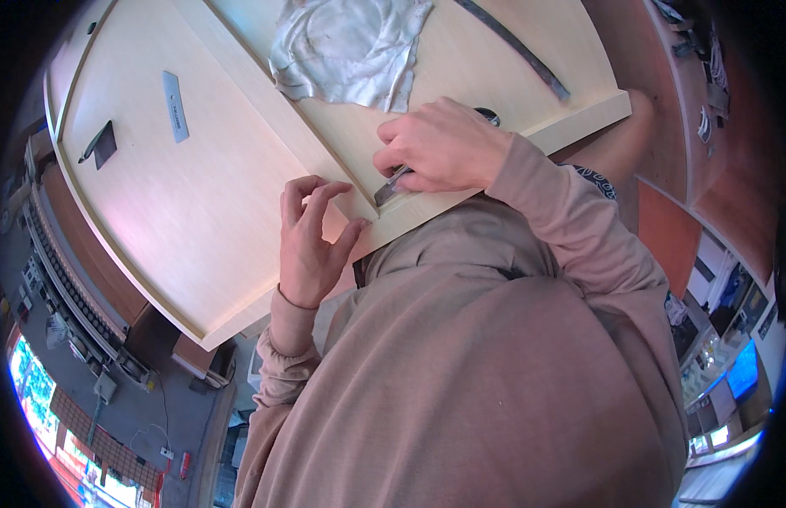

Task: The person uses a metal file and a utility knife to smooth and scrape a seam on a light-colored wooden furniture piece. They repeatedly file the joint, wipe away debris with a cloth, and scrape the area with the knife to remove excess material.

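My right hand (444, 146) is closed around a small tool with a flat metal blade (390, 186); the blade tip presses on the raised strip of a pale wooden panel (181, 212). My left hand (308, 237) rests beside it on the panel's near edge, fingers curled and apart, thumb close to the blade, holding nothing. A crumpled white cloth (350, 46) lies on the panel beyond my right hand.
A flat grey metal plate (175, 106) and a small dark piece (101, 144) lie on the left part of the panel. A long dark strip (515, 46) runs across the panel's far right. Reddish-brown cabinets (706, 169) stand to the right.
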Action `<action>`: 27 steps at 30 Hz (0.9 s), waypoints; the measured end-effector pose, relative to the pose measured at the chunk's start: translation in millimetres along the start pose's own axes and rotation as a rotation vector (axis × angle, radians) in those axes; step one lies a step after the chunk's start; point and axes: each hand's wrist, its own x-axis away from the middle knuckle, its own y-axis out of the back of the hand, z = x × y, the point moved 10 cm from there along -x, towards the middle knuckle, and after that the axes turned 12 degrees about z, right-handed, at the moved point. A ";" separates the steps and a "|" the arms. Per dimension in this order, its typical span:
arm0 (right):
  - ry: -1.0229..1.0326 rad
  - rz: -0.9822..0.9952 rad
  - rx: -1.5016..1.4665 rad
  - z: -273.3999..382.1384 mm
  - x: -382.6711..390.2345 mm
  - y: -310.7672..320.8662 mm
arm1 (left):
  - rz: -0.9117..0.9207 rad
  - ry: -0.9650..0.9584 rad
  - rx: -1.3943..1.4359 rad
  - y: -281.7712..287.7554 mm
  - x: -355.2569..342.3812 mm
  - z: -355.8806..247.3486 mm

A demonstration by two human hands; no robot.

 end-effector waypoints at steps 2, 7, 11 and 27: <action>-0.007 0.062 -0.003 -1.8 -7.3 -1.9 | 0.010 0.003 -0.001 -0.9 -0.7 1.2; 0.031 0.127 -0.023 -4.5 -21.1 3.1 | 0.013 -0.024 -0.005 -2.5 -4.1 1.3; 0.039 0.169 -0.056 -6.8 -21.1 3.8 | 0.011 -0.015 0.016 -2.4 -1.5 2.1; 0.035 -0.011 -0.235 -27.8 20.8 17.7 | 0.029 -0.135 -0.372 -7.8 -13.6 -29.1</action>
